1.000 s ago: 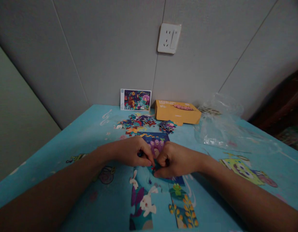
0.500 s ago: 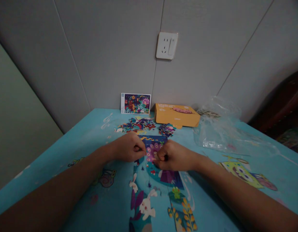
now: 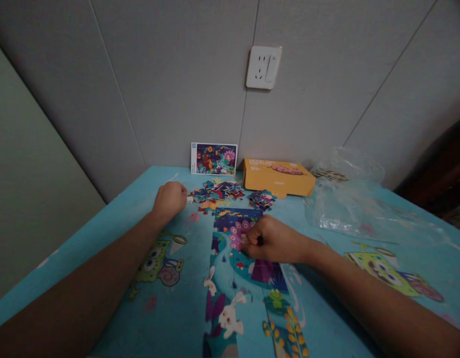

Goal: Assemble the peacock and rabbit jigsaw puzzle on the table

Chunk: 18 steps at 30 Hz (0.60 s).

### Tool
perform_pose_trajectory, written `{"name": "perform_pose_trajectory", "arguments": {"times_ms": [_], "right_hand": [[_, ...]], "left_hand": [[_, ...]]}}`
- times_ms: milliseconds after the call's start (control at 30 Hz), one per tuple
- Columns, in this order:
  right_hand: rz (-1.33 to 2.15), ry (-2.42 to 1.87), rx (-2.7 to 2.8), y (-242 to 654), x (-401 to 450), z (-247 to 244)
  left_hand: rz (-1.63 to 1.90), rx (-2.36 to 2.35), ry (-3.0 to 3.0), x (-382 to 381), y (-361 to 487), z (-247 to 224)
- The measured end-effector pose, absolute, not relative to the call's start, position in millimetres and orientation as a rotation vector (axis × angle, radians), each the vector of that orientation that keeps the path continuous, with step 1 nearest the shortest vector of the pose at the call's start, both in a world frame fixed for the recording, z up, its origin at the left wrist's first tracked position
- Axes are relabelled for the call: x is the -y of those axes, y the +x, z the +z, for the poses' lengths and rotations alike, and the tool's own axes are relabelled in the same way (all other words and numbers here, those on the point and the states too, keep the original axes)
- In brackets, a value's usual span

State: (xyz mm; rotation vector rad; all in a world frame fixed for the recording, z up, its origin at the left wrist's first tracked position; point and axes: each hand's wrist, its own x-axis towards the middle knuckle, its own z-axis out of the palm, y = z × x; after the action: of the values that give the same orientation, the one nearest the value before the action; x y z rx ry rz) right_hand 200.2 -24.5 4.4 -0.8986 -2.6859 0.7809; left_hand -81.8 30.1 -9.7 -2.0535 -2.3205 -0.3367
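While a pale green panel (image 3: 32,199) slopes along the far left, the left forearm reaches across the light blue tablecloth (image 3: 129,323). Beside that forearm, the cloth carries a SpongeBob print (image 3: 152,262) with a pink-shelled snail. The left hand (image 3: 170,201) is loosely curled at the left edge of a heap of loose jigsaw pieces (image 3: 218,191); whether its fingers grip one cannot be told. Behind the heap, a white-bordered picture card (image 3: 216,160) leans upright against the grey wall (image 3: 177,74).

In the middle lies the partly assembled jigsaw (image 3: 223,266), running from the loose pieces toward the viewer. It shows white rabbits on its left, and a frog and yellow-leaved plants on its right, with a light blue gap between. A smaller stack of pieces (image 3: 262,200) sits just beyond its upper right corner.

The right hand (image 3: 272,240), fingers curled in and thumb low, is over the jigsaw's pink feather fan; anything pinched there is hidden. Above, a white wall socket (image 3: 264,67) is mounted. Farther right come a yellow box (image 3: 279,178), then a crumpled clear plastic bag (image 3: 337,211).
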Motion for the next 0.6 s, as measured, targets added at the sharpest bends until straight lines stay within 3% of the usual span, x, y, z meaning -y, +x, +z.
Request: {"name": "perform_pose_trajectory", "arguments": {"times_ms": [500,600], "right_hand": [[0.816,-0.92,2.688,200.4,25.3,4.3],[0.813,-0.935,2.691,200.9,25.1,4.5]], "left_hand": [[-0.455,2.505,-2.023,-37.2,-85.8,-9.4],[-0.349,2.432,-2.074,-34.1,-81.1,-5.0]]}}
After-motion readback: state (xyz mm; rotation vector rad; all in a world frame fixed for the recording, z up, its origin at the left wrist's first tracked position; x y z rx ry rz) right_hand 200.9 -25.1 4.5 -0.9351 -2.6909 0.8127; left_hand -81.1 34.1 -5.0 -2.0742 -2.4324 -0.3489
